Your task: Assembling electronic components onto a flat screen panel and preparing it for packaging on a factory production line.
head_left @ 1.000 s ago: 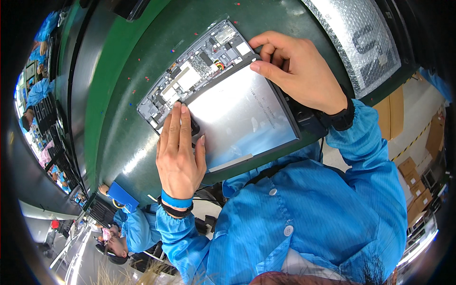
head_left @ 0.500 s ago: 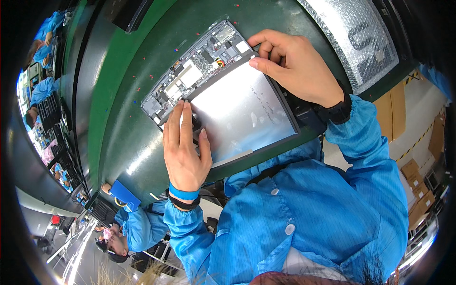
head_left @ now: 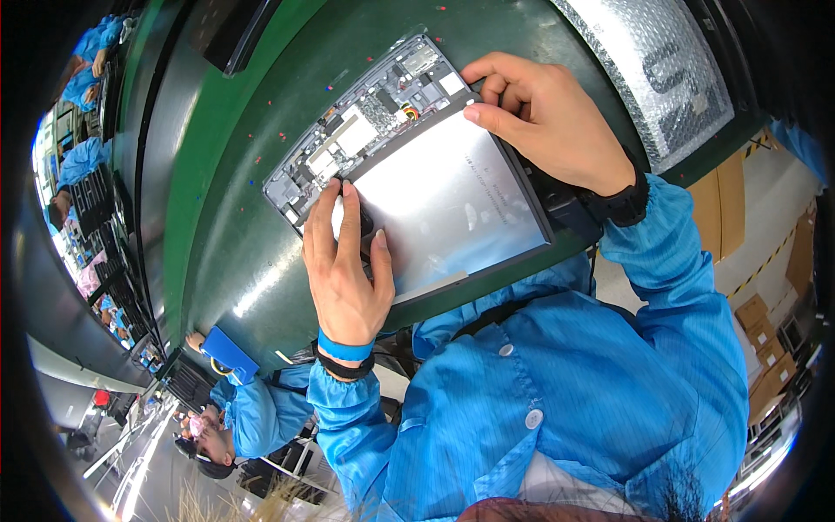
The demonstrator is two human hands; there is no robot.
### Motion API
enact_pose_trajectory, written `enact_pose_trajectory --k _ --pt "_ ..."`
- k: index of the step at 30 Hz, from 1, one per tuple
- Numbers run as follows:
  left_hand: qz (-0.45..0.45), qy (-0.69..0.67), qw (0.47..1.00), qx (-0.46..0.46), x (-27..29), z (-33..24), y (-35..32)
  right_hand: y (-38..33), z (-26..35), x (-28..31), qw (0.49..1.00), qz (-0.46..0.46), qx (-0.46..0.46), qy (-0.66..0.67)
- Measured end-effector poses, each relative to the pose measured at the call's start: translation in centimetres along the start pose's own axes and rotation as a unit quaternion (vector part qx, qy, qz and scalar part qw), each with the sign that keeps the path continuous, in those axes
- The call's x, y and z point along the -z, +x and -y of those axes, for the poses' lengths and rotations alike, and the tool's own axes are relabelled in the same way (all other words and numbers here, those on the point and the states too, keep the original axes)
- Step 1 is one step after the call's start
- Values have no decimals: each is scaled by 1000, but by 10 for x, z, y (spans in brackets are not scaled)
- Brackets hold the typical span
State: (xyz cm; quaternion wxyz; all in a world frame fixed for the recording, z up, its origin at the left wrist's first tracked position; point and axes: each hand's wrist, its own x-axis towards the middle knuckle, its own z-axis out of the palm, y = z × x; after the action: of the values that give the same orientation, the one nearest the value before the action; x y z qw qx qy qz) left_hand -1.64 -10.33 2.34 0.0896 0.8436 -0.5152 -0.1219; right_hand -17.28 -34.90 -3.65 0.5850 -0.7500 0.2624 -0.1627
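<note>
On the green bench lies an opened laptop-like device. Its grey frame of circuit boards [head_left: 355, 135] is exposed on the far side, and a silver panel [head_left: 452, 204] with a dark rim lies on the near side. My left hand [head_left: 350, 283] rests at the left end of the seam between them, fingers stretched out and thumb on the silver panel. A small white patch [head_left: 337, 219] shows between those fingers; what it is I cannot tell. At the seam's right end my right hand [head_left: 552, 122] is closed, thumb on the panel's corner and index finger curled beyond it.
Bubble-wrapped silver goods [head_left: 657, 78] stand at the far right. Small red and blue bits are scattered on the green bench mat [head_left: 230, 226]. To the left, a co-worker's hand [head_left: 196, 341] is beside a blue folder-like object [head_left: 230, 350]. Cardboard boxes [head_left: 770, 348] stand on the right.
My left fingers have spread slightly, and the white patch between them now shows. My right hand keeps its grip at the corner. The whole view has shifted a little.
</note>
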Motion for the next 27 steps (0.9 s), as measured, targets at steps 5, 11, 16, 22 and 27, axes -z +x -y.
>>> enact_pose_trajectory --k 5,11,16,22,27 --pt "1 7 1000 -3 0 0 0 0 0 -1 1000 -2 0 0" --pt "4 5 1000 -6 2 -2 3 0 -1 0 1000 1 -6 0" --pt "12 15 1000 -5 3 -3 4 0 0 0 1000 3 -11 -9" --pt "23 22 999 -11 3 0 3 1 1 0 1000 5 -17 -2" --pt "28 25 999 -11 2 -4 0 1 1 1 1000 3 -16 -5"
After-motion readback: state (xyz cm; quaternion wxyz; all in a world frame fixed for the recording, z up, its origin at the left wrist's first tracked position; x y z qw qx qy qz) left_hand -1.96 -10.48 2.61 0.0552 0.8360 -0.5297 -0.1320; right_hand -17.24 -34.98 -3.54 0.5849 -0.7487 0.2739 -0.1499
